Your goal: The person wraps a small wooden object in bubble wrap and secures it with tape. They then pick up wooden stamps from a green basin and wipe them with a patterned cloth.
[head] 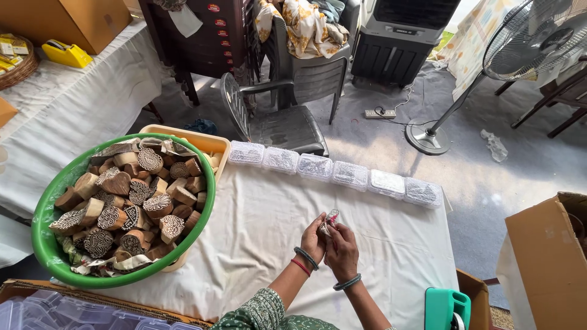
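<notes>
My left hand (313,237) and my right hand (342,249) meet above the white cloth of the table (257,232). Both pinch a small clear packet (331,217) with red and dark bits inside. Bangles and a red thread circle my wrists. A row of several clear plastic boxes (333,173) with tiny pieces lies along the table's far edge, beyond my hands. To the left stands a green tub (46,244) heaped with carved wooden printing blocks (131,205).
A beige tray (205,142) sits behind the tub. A grey plastic chair (275,119) faces the table's far edge. On the floor stand a pedestal fan (526,43), an air cooler (400,40) and a power strip (380,113). A cardboard box (547,256) is at right, a teal object (446,305) at bottom.
</notes>
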